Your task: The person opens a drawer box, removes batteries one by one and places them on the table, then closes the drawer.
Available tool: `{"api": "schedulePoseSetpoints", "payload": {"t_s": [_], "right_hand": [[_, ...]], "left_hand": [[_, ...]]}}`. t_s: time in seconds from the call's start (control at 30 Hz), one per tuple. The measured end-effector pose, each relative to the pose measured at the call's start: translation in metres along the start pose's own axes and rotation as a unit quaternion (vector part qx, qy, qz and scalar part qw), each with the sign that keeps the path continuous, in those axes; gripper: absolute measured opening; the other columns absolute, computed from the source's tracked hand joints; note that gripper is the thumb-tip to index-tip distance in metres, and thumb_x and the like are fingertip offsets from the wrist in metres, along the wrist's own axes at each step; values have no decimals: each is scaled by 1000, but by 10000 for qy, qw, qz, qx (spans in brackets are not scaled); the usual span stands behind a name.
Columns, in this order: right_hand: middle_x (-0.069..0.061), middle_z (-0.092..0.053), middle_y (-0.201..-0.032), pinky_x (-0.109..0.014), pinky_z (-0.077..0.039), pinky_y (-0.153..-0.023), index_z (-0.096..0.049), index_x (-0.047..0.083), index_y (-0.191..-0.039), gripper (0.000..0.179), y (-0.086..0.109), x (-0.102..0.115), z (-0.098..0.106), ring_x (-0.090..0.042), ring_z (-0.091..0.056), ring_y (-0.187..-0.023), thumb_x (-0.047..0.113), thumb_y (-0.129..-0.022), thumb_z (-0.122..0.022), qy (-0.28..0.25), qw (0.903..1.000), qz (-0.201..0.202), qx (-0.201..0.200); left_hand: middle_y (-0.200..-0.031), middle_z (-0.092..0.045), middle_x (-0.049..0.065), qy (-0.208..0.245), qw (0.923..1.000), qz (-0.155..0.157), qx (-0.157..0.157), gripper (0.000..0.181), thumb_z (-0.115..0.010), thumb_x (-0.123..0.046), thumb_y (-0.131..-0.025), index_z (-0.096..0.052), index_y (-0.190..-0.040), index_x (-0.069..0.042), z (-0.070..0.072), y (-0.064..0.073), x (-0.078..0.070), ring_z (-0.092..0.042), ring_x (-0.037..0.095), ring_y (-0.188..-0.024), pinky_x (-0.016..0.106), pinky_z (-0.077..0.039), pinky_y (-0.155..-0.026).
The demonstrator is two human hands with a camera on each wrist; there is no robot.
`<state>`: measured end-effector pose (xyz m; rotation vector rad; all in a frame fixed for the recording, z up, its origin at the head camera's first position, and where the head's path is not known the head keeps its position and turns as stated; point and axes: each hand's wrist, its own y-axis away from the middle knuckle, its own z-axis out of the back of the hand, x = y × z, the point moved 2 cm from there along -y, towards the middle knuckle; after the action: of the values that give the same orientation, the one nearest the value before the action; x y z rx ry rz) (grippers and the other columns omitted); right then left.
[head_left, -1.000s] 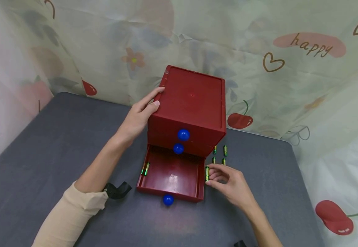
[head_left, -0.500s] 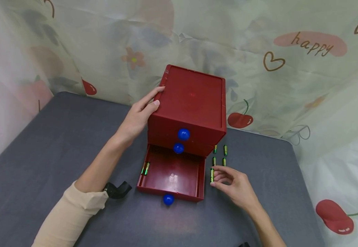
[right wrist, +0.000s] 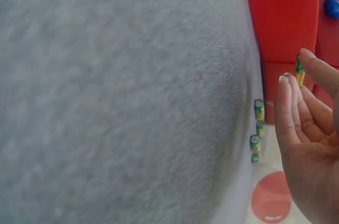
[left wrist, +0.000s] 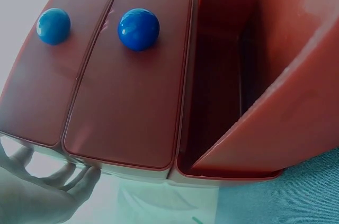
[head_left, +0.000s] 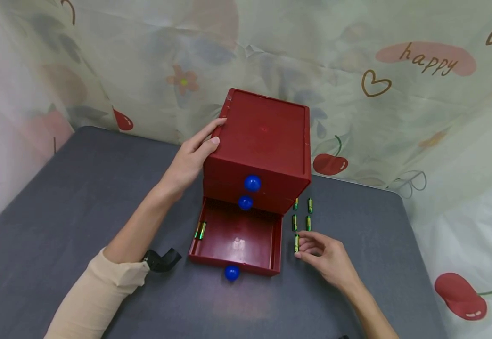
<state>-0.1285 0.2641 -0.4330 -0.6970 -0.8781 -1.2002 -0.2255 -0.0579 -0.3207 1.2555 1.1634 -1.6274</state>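
Observation:
My left hand [head_left: 185, 165] rests against the upper left side of a red drawer cabinet [head_left: 263, 136], thumb and a finger over its top edge. The left wrist view shows that hand [left wrist: 42, 192] along the cabinet's side. The bottom drawer [head_left: 233, 256] is pulled out; two green batteries [head_left: 200, 230] lie at its left wall. Right of the drawer, my right hand [head_left: 328, 259] pinches one green-and-yellow battery [head_left: 297, 243] between thumb and fingertips. In the right wrist view this battery [right wrist: 300, 73] is held between the fingers, partly hidden.
Several more batteries [head_left: 308, 223] stand on the grey table [head_left: 369, 235] at the cabinet's right. Blue knobs [head_left: 252, 183] mark the two closed drawers, and another knob [head_left: 231, 273] sticks out from the pulled-out drawer's front. A patterned curtain [head_left: 144, 70] hangs behind.
My right hand, holding the battery, has moved right and slightly toward me, away from the drawer's right wall. The left hand and the cabinet have stayed where they were.

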Motion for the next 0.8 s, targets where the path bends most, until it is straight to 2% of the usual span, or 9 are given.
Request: {"api": "schedulePoseSetpoints", "payload": {"t_s": [0.2,0.27,0.53,0.8], "right_hand": [[-10,-62,-90,-28,-52,-68,-61,-1,-111,42,-1,-15,0,-22,-62,-76,4,-71,-76,22,9999,-103,24],[-12,-62,-90,-28,-52,-68,-60,-2,-111,42,-1,-14,0,-23,-62,-76,2,-72,-75,53,9999,-156,44],[-3,-63,-89,-25,-51,-67,-62,6,-110,42,-6,-44,-2,-15,-63,-75,14,-72,-77,225,9993,-255,124],[1,-63,-85,-25,-51,-65,-65,10,-108,41,-6,-46,-4,-13,-63,-72,20,-70,-78,407,9988,-249,74]], "left_hand": [[-146,-25,-8,18,10000,-13,2,47,-39,-29,-98,-30,-143,-24,0,0,0,-25,9,-131,38,-23,-104],[-146,-26,-8,61,10000,-18,19,47,-39,-29,-98,-30,-143,-24,0,0,0,-26,10,-131,38,-24,-104],[-146,-25,-7,77,10000,-43,9,47,-39,-28,-98,-30,-143,-23,1,1,-1,-25,10,-131,38,-23,-104],[-147,-25,-7,104,9999,-41,14,47,-39,-29,-98,-30,-144,-23,1,0,1,-23,8,-132,37,-22,-105]]}}
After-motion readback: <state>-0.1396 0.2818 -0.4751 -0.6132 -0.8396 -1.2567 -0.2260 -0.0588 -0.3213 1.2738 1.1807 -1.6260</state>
